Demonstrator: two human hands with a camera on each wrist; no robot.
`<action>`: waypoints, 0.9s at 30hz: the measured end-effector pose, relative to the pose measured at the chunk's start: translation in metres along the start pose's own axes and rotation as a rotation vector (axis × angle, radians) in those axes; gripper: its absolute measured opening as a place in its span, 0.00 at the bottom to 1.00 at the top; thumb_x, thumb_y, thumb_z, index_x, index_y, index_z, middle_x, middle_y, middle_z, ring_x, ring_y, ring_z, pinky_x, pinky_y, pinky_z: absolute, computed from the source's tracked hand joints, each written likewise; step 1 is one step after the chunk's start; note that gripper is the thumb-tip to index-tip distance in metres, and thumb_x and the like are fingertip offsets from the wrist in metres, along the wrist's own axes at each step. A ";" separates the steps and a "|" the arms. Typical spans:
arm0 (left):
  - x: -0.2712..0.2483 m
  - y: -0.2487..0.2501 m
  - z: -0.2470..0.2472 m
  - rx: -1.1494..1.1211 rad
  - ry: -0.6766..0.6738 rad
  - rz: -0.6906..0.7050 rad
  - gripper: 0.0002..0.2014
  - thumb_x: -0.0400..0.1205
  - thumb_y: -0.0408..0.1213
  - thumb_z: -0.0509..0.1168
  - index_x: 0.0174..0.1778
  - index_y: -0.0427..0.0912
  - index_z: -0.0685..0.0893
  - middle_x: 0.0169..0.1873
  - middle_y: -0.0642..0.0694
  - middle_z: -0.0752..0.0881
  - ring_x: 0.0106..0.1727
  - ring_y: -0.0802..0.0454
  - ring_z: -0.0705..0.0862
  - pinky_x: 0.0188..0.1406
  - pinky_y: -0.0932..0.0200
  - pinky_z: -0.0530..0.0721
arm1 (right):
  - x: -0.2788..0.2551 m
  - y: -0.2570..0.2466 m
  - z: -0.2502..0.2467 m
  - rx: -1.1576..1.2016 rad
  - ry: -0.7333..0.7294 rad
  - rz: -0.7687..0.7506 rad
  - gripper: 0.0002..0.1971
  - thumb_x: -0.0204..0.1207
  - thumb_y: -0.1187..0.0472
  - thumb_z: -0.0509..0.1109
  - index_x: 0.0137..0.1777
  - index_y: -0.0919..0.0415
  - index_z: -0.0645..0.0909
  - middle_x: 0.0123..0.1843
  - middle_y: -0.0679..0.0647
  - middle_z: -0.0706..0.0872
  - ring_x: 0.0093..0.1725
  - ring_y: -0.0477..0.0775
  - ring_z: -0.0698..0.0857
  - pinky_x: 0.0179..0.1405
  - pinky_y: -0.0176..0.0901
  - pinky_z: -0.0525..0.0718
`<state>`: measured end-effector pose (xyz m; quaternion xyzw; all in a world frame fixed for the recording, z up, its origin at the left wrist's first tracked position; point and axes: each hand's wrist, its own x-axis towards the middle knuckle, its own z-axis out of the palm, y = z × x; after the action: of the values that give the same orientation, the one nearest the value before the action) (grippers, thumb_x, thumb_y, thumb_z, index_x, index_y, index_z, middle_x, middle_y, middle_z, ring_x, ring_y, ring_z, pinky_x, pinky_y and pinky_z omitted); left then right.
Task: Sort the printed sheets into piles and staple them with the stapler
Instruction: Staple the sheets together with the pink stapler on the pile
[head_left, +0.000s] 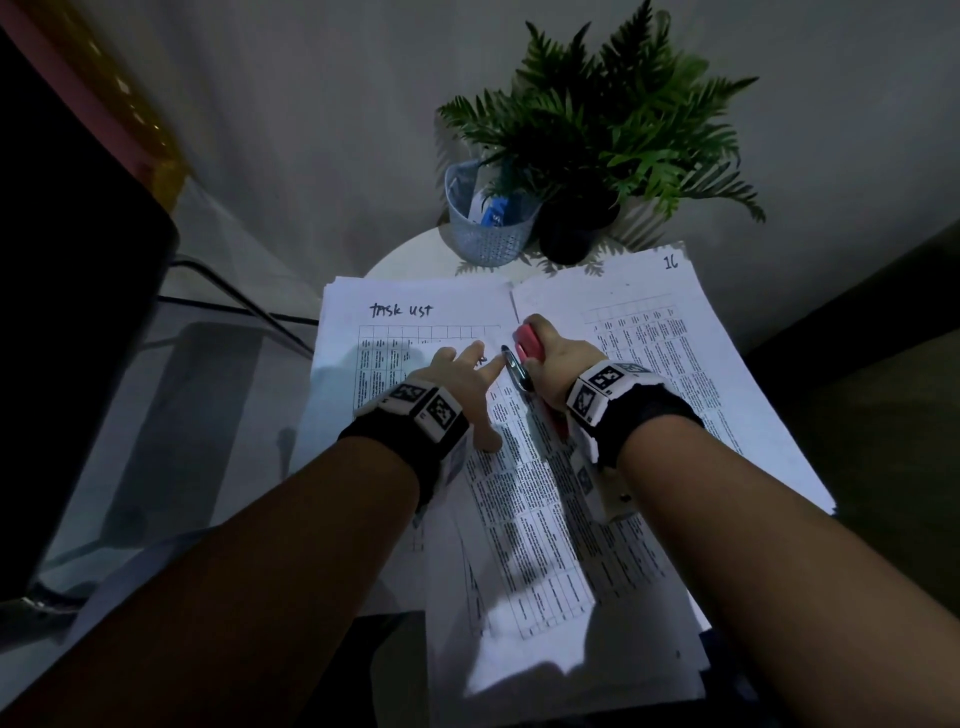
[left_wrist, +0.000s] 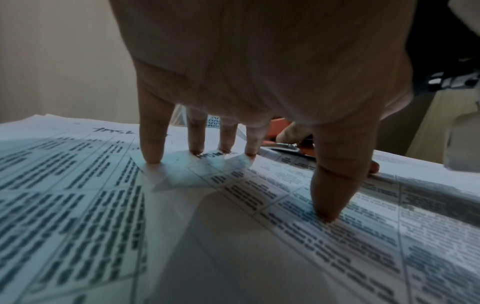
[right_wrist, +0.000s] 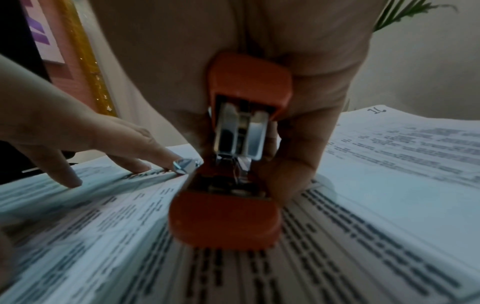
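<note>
Printed sheets cover the small round table. A pile headed "TASK LIST" (head_left: 410, 317) lies at the left and a pile marked "16" (head_left: 670, 322) at the right. A slanted sheaf (head_left: 524, 519) lies over both. My left hand (head_left: 465, 384) is spread flat on that sheaf, its straight fingertips (left_wrist: 153, 156) pressing near the top corner. Just to its right, my right hand (head_left: 550, 358) grips the orange stapler (head_left: 527, 340). The stapler (right_wrist: 226, 218) rests its base on the paper, with its top lifted and the metal magazine showing.
A potted fern (head_left: 597, 135) and a pale blue mesh basket (head_left: 488, 228) stand at the back of the white table (head_left: 405, 260). A dark object (head_left: 78, 286) and a glass surface (head_left: 208, 415) are at the left. The sheets overhang the table's near edge.
</note>
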<state>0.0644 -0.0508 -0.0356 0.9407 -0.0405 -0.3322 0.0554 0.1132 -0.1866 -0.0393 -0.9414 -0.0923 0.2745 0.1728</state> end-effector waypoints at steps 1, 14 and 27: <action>0.000 0.000 0.000 0.001 0.001 0.002 0.52 0.70 0.57 0.72 0.82 0.56 0.44 0.83 0.51 0.46 0.82 0.43 0.48 0.73 0.41 0.67 | 0.001 0.000 0.000 0.003 -0.004 0.002 0.17 0.83 0.55 0.53 0.71 0.52 0.62 0.38 0.59 0.80 0.31 0.57 0.74 0.38 0.45 0.74; 0.000 -0.001 0.001 0.023 0.008 0.017 0.50 0.71 0.57 0.72 0.82 0.55 0.46 0.83 0.50 0.47 0.82 0.42 0.51 0.73 0.40 0.69 | -0.006 0.002 -0.007 0.022 -0.060 0.066 0.19 0.83 0.54 0.55 0.73 0.52 0.62 0.46 0.60 0.78 0.42 0.60 0.76 0.47 0.48 0.75; 0.015 -0.019 -0.020 -0.002 0.116 -0.182 0.42 0.66 0.62 0.74 0.70 0.45 0.67 0.67 0.42 0.70 0.70 0.41 0.69 0.64 0.43 0.74 | -0.028 0.087 -0.037 -0.035 0.111 0.356 0.28 0.81 0.59 0.59 0.79 0.58 0.55 0.62 0.69 0.81 0.60 0.68 0.81 0.50 0.49 0.76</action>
<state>0.0892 -0.0322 -0.0320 0.9581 0.0487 -0.2808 0.0284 0.1167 -0.2851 -0.0294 -0.9595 0.0806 0.2465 0.1098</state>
